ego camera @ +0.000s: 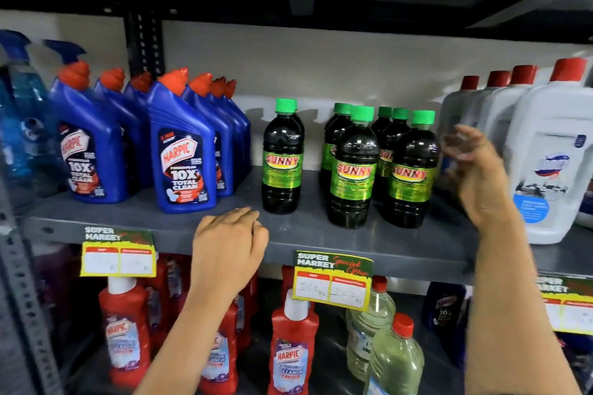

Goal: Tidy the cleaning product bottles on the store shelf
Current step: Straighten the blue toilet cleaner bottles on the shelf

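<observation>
1. Your left hand [229, 242] rests knuckles-up on the front edge of the grey metal shelf [401, 244], fingers curled loosely together, pinching nothing.
2. Your right hand [475, 167] is raised just beside the rightmost dark bottle, fingers spread and blurred; it grips nothing.
3. The Sunny bottles [353, 167], round smooth plastic with dark liquid, green ribbed caps and glossy green-yellow labels, stand upright mid-shelf: a cluster in two rows toward the front edge.
4. One lone Sunny bottle [282, 157] stands apart to their left, with another partly hidden behind it.
5. Blue Harpic bottles [183, 154], angular with bent orange nozzles, fill the shelf's left end in rows.
6. White jugs [552, 154], boxy, matte, red-capped, occupy the right end.
7. Paper price tags [332, 280] hang off the front lip.
</observation>
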### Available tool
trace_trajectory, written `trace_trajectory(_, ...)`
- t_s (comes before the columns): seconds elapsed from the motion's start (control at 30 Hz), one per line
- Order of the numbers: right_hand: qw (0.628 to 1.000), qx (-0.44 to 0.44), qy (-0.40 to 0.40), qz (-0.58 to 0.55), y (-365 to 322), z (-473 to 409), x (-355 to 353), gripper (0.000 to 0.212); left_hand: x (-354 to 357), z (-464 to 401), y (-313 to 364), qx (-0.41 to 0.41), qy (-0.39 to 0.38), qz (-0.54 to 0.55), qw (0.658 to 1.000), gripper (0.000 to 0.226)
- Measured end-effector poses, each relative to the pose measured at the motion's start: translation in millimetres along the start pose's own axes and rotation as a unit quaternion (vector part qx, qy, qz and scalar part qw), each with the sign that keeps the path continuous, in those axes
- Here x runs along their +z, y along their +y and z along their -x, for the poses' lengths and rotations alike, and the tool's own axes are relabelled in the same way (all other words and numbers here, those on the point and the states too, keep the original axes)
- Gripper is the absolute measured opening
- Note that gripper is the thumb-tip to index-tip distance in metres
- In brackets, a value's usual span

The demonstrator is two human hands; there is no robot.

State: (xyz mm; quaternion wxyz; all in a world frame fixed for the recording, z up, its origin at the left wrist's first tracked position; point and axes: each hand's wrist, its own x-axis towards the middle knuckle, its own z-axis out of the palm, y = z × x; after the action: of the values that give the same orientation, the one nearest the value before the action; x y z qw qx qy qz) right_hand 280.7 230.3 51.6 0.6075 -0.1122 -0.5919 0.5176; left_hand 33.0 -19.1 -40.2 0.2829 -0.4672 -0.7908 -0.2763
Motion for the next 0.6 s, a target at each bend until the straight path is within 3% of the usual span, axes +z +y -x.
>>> trace_trajectory(0.13,0.975,-0.18,0.1,0.085,-19,33,13,0.035,-1,0,-5,-0.016,0.002,0.037,0.999,0.037)
trace_trajectory(0.2,0.96,-0.213,0.122,0.138,-32,50,21,0.037,-6,-1,-14,-0.032,0.031,0.121,0.992,0.031)
trace_trajectory(0.3,0.966,-0.21,0.074,0.134,-43,73,58,0.034,-20,-1,-47,-0.057,0.095,0.211,0.971,0.033)
trace_trajectory(0.4,0.967,-0.223,0.033,0.121,-37,96,124,0.03,-35,-9,-95,-0.088,0.156,0.205,0.962,0.042)
trace_trajectory(0.5,0.967,-0.168,-0.05,0.185,-7,112,195,0.025,-48,-24,-152,-0.164,0.176,0.131,0.962,0.068)
trace_trajectory(0.6,0.942,-0.013,-0.177,0.286,34,116,256,0.04,-52,-43,-190,-0.224,0.119,0.111,0.961,0.103)
